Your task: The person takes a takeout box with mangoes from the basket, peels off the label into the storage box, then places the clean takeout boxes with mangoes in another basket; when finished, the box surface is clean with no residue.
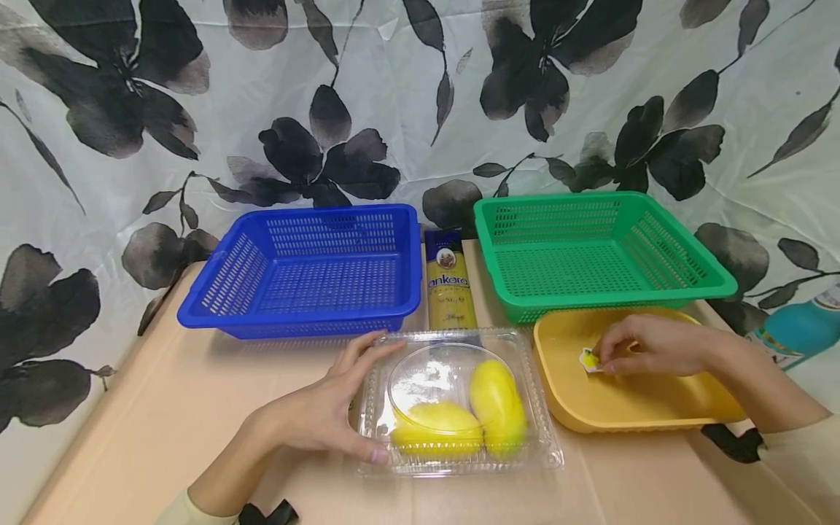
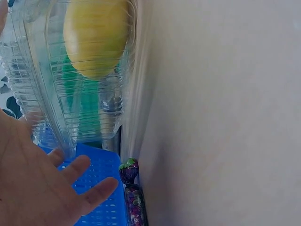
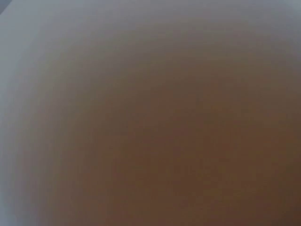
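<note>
Two yellow mango-like fruits (image 1: 438, 429) lie inside a clear plastic clamshell box (image 1: 429, 364) with its lid down. Along its left side rests my left hand (image 1: 321, 412), fingertips at the far left corner and thumb at the near one, fingers spread and nearly straight. A purple shiny-wrapped candy (image 2: 135, 202) shows beyond those fingers in the left wrist view. Over the yellow tray (image 1: 571, 408), my right hand (image 1: 656, 346) pinches a small yellow-and-white piece (image 1: 588, 359), partly hidden by the fingertips. The right wrist view is only a brown blur.
A blue basket (image 1: 302, 324) stands at the back left and a green basket (image 1: 617, 295) at the back right. Between them lies a yellow-and-blue pasta packet (image 1: 451, 292). A teal bottle (image 1: 800, 328) is at the far right. A floral cloth (image 1: 407, 95) hangs behind.
</note>
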`<act>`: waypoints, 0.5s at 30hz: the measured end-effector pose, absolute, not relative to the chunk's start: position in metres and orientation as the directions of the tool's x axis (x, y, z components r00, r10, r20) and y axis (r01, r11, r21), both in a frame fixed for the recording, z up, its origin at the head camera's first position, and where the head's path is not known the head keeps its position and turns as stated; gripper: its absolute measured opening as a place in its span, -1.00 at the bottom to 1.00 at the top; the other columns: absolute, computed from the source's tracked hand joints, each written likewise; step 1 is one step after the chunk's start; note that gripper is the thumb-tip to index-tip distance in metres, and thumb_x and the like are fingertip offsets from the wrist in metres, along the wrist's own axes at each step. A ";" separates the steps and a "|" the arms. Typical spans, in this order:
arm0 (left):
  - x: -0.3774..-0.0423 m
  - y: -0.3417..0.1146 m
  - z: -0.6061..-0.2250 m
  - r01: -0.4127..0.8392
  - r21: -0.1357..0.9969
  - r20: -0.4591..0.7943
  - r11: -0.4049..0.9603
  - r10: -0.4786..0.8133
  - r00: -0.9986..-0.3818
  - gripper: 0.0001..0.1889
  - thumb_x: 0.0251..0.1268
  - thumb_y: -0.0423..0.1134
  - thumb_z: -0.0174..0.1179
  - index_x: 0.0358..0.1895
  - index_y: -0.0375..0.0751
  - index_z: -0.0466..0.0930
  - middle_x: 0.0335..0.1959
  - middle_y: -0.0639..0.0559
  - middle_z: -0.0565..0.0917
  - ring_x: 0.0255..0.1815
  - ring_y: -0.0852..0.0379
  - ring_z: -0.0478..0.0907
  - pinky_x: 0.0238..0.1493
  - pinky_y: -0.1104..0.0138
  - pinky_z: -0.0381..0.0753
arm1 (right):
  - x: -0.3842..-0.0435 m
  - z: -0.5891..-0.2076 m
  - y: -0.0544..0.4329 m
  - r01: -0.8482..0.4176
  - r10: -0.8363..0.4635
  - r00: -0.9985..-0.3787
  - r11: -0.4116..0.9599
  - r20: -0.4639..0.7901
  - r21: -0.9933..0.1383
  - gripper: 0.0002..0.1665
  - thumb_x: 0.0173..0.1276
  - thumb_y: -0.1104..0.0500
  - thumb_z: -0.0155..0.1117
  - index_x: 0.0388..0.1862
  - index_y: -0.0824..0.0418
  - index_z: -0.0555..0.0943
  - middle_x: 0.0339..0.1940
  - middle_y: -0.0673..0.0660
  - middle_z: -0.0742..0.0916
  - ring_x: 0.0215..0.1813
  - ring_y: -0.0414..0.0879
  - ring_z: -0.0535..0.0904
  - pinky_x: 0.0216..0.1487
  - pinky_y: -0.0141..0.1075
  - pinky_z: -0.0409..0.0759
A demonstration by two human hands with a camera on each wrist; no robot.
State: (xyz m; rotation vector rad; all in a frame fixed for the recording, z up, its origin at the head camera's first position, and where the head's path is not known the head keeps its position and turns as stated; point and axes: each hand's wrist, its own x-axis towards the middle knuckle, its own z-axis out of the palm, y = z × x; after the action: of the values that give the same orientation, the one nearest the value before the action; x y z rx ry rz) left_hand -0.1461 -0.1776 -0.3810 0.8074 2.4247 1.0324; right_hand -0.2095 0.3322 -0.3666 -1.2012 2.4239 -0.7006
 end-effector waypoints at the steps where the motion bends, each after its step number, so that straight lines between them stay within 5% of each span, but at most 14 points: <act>1: -0.146 -0.178 -0.381 0.357 0.745 -0.117 0.563 0.638 -0.761 0.27 -0.16 0.21 0.63 0.61 0.56 -0.10 0.68 0.15 -0.32 0.66 -0.25 -0.27 0.37 -0.51 0.10 | -0.209 -0.367 0.331 -0.642 -0.808 -0.583 0.524 -0.087 -0.559 -0.86 0.43 0.23 0.38 -0.20 -0.05 0.73 -0.20 -0.21 0.74 -0.15 -0.38 0.58 -0.19 -0.39 0.62; 7: -0.147 -0.177 -0.381 0.361 0.744 -0.114 0.562 0.640 -0.760 0.26 -0.15 0.21 0.62 0.62 0.55 -0.10 0.68 0.13 -0.31 0.66 -0.26 -0.25 0.37 -0.50 0.11 | -0.206 -0.368 0.327 -0.637 -0.760 -0.644 0.600 -0.094 -0.484 -0.96 0.42 0.05 0.41 -0.20 -0.12 0.70 -0.22 -0.28 0.67 -0.14 -0.36 0.55 -0.11 -0.32 0.64; 15: -0.148 -0.178 -0.381 0.357 0.755 -0.112 0.550 0.645 -0.756 0.26 -0.16 0.20 0.63 0.62 0.52 -0.09 0.67 0.12 -0.32 0.66 -0.26 -0.24 0.38 -0.48 0.13 | -0.202 -0.377 0.321 -0.603 -0.687 -0.715 0.700 -0.129 -0.382 -0.65 0.24 0.10 0.57 -0.03 0.06 0.67 -0.19 -0.19 0.63 -0.16 -0.27 0.51 -0.12 -0.29 0.60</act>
State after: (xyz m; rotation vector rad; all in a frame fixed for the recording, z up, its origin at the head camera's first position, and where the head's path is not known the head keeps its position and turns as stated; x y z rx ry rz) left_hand -0.1477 -0.1777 -0.3808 0.8181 2.4113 1.0505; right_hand -0.2020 0.3209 -0.3769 -1.0258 2.6485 -0.4598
